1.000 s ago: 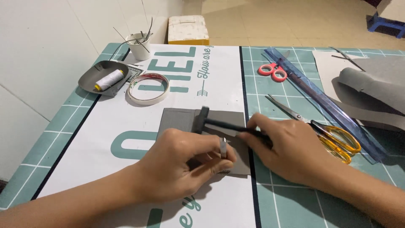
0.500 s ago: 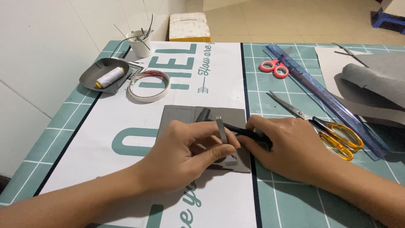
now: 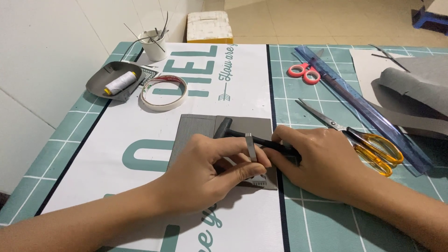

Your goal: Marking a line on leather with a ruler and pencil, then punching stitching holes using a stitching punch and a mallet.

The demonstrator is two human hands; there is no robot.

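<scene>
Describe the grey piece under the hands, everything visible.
The grey piece is a flat, matte rectangular sheet that looks like leather or felt, with a faint vertical seam or fold line left of centre. It lies flat on the white banner over the green cutting mat. The left hand covers its lower part and holds a small metal punch upright on it. The black hammer, held by the right hand, lies across its upper right.

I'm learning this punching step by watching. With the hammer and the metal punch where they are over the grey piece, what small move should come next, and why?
Probably a short, light tap. The left hand pinches the metal punch roughly upright on the grey piece, near its right edge, and the right hand holds the black hammer low, its head lying left of the punch top. Fingers sit close, so lift only slightly.
</scene>
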